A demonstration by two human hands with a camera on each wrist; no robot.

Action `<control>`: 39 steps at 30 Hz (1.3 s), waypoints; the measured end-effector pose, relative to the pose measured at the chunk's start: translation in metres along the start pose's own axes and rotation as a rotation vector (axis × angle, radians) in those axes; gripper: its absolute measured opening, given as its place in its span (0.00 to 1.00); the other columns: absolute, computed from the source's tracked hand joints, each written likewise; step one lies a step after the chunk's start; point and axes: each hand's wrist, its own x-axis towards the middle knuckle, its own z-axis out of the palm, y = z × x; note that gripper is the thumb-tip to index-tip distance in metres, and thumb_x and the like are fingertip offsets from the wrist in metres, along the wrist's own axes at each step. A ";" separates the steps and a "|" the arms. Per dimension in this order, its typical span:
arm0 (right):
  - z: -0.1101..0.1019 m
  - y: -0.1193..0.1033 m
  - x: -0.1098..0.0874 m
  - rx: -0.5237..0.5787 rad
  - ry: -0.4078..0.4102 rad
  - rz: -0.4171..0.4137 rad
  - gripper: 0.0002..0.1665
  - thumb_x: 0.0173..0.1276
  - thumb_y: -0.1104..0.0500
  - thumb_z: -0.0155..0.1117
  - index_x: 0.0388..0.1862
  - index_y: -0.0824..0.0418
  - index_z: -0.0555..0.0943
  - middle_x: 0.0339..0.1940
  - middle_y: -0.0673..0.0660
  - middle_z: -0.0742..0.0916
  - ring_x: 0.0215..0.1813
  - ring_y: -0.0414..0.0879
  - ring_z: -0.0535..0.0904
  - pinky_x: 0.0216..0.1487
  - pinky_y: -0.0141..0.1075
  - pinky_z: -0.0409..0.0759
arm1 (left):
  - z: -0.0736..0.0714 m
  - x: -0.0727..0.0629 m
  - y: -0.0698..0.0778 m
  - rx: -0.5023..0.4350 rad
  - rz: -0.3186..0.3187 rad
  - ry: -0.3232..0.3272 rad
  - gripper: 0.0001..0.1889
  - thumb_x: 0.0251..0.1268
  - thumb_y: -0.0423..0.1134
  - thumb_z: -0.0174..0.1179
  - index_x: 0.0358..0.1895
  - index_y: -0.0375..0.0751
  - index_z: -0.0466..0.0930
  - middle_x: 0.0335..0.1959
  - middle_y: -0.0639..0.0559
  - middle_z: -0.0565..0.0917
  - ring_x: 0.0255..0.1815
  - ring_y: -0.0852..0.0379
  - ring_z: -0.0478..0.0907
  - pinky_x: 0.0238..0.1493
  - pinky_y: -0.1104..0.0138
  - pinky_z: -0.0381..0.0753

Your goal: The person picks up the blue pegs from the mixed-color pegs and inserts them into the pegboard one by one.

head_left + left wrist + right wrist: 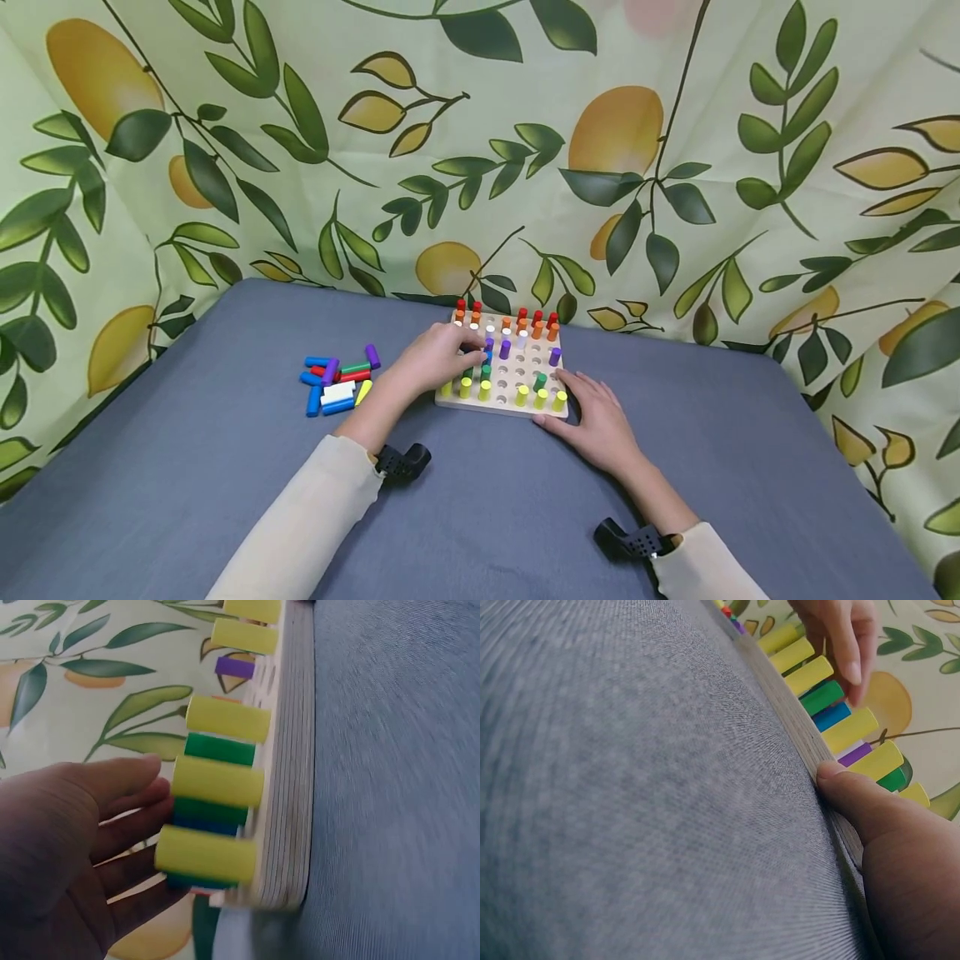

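Relaxed fingers with no peg visibly pinched between them, the left hand [438, 358] hangs over a wooden pegboard [501, 408] at the centre of the frame, fingertips close to a blue peg [832, 717] — whether they touch it, the views do not settle. At the board's lower-right corner the right hand [600, 425] holds it between thumb and fingers, apparently as a brace. Upright pegs run from red pegs [537, 317] at the back to yellow pegs [541, 399] in front, bare holes showing between. Loose pegs [338, 390] of mixed colors lie heaped at centre left. The step in hand looks like setting pegs by color row, well along but unfinished; the next move seems to call for a matching peg, lined up upright over a bare hole — the corner kept steady.
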 end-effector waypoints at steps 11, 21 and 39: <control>0.000 0.002 -0.001 0.000 0.003 -0.001 0.53 0.62 0.32 0.68 0.78 0.59 0.66 0.75 0.66 0.74 0.78 0.65 0.65 0.78 0.65 0.54 | -0.038 -0.037 -0.018 0.092 0.004 0.061 0.15 0.73 0.44 0.62 0.56 0.43 0.86 0.55 0.48 0.88 0.62 0.50 0.82 0.63 0.51 0.80; 0.001 0.005 0.000 -0.011 0.007 -0.005 0.54 0.62 0.32 0.69 0.78 0.60 0.66 0.75 0.65 0.74 0.78 0.65 0.64 0.79 0.64 0.54 | -0.068 -0.069 -0.065 0.164 0.002 0.140 0.15 0.72 0.37 0.61 0.57 0.39 0.85 0.53 0.44 0.88 0.57 0.46 0.84 0.57 0.48 0.82; 0.001 0.003 0.000 -0.006 -0.006 0.003 0.54 0.62 0.31 0.68 0.78 0.60 0.66 0.76 0.64 0.74 0.78 0.65 0.64 0.79 0.65 0.53 | -0.088 -0.100 -0.136 0.126 -0.132 0.146 0.16 0.73 0.33 0.57 0.60 0.32 0.82 0.60 0.30 0.82 0.63 0.31 0.76 0.63 0.37 0.73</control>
